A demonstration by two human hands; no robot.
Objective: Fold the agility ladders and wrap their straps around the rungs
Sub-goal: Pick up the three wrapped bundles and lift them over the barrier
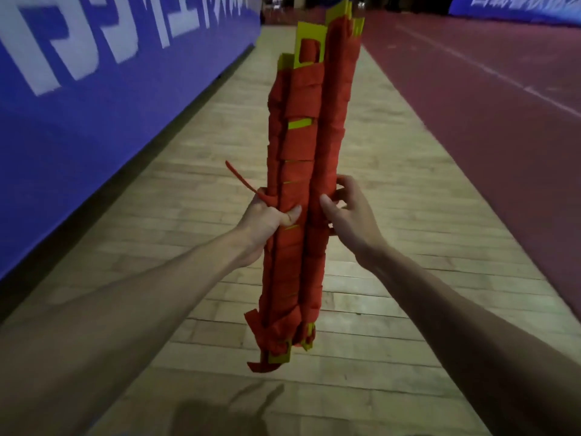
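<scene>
Where the head camera looks: down a long wooden floor (pixel 393 215), with two bare arms reaching out in front.
Agility ladders (pixel 317 171): folded into two long bundles, held up in the air in the middle of the picture. They run from 6 o'clock up to 12 o'clock and lean a little toward 1 o'clock.
Left bundle (pixel 295 136): on the 9 o'clock side, close beside the other one. It is the shorter of the two at the top.
Right bundle (pixel 336 105): on the 3 o'clock side. Its top goes up to the edge of the picture at 12 o'clock.
Red straps (pixel 301 86): wound round and round both bundles, covering nearly all of them.
Yellow rungs (pixel 309 29): they poke out at the top and the bottom, and peek through small gaps in the red.
Strap end (pixel 240 179): a loose red tail that sticks out above the left fist and points to 10 o'clock.
Left hand (pixel 270 215): curled round the left bundle about halfway down, with the thumb lying across the front.
Right hand (pixel 349 212): wrapped round the right bundle at the same height, thumb in front and fingers bent round the far side.
Blue wall (pixel 94 136): at 9 to 10 o'clock, with big white letters on it.
Red track (pixel 503 121): at 2 o'clock, with a white line.
Shadow (pixel 220 413): a dark patch on the floor at 6 o'clock.
</scene>
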